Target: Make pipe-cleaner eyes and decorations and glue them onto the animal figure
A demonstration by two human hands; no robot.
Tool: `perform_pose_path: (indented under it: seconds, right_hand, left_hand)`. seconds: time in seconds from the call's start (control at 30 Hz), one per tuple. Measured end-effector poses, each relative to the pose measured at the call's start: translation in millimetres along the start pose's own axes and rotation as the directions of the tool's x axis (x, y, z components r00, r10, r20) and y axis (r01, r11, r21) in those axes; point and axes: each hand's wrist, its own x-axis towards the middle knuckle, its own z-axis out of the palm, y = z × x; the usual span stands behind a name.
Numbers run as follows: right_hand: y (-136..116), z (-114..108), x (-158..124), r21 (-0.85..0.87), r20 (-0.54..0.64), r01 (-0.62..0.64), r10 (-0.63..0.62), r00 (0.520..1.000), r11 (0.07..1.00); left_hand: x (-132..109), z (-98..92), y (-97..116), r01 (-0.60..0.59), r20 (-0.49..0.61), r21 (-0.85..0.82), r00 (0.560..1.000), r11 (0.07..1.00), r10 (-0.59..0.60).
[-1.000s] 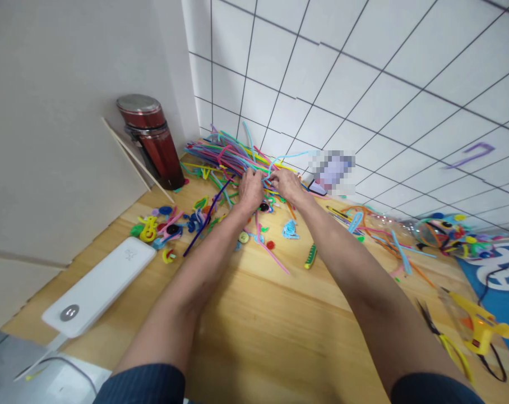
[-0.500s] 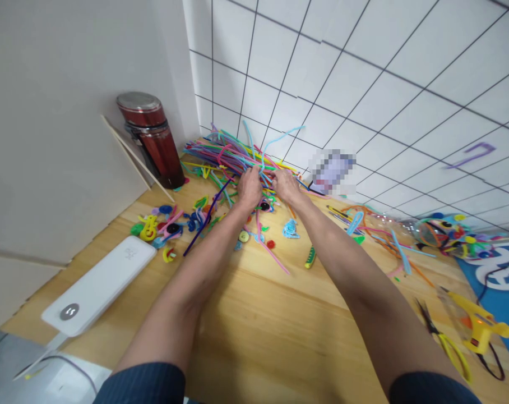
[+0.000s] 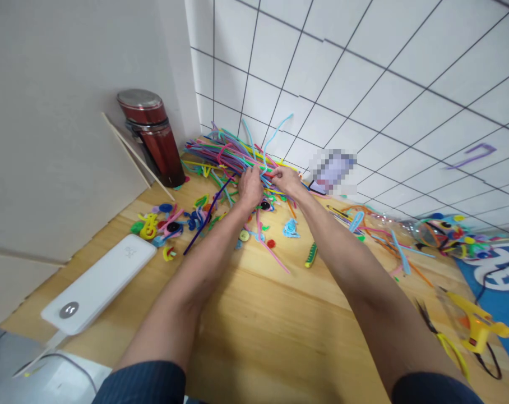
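Light-blue pipe cleaner [image 3: 265,147] sticks up btwn L hand [image 3: 251,186] & R hand [image 3: 286,180].

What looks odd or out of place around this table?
The bent purple strip stands out: it shows against the white tiled wall, apart from the pile of pipe cleaners. Small craft pieces also lie scattered loosely on the table, which looks untidy. I see no clear damage.
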Motion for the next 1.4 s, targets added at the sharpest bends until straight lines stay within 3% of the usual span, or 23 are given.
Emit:
perform_pose_path:
  seconds: [0.27,0.4,0.53,0.63,0.77,0.9,1.0,1.1,1.23,1.4]
  right_hand:
    - [-20,-15,-13,-0.081,-0.013,-0.022,0.021,1.0,0.996]
    - [-31,-34,-28,-0.211,-0.007,-0.035,0.034,0.999,0.977]
    - [-36,-62,-58,-0.341,0.017,-0.003,0.009,1.0,0.94]
    - [-31,-86,-96,-0.399,0.017,-0.005,0.013,1.0,0.917]
    - [-5,-121,-175,-0.402,0.012,-0.034,0.042,0.999,0.915]
    - [33,-150,-278,-0.268,-0.021,-0.058,0.055,0.998,0.962]
    - [61,-162,-357,-0.07,-0.004,-0.11,0.11,0.994,0.991]
    - [89,-164,-417,0.07,0.045,-0.175,0.172,0.984,0.982]
    - [130,-160,-455,0.096,0.091,-0.239,0.23,0.969,0.966]
    - [162,-157,-444,0.013,0.022,-0.263,0.262,0.965,0.965]
  left_hand:
    - [5,5.6,-3,0.024,-0.025,-0.055,0.999,0.998,-0.025]
    - [6,6.7,-4,0.029,-0.025,-0.072,0.999,0.997,-0.031]
    - [5,5.5,-4,0.039,-0.033,-0.106,0.999,0.994,-0.043]
    - [5,4.7,-5,0.021,-0.034,-0.126,0.999,0.992,-0.025]
    - [6,7.8,-9,-0.009,-0.07,-0.213,0.998,0.977,-0.006]
    - [12,15.2,-15,-0.032,-0.134,-0.329,0.991,0.944,-0.013]
    - [15,18.9,-17,-0.026,-0.145,-0.364,0.989,0.931,-0.029]
    - [16,19.6,-18,-0.032,-0.161,-0.345,0.987,0.938,-0.025]
    - [14,16.0,-15,-0.011,-0.157,-0.305,0.987,0.952,-0.039]
    - [11,11.8,-12,0.008,-0.154,-0.257,0.987,0.966,-0.049]
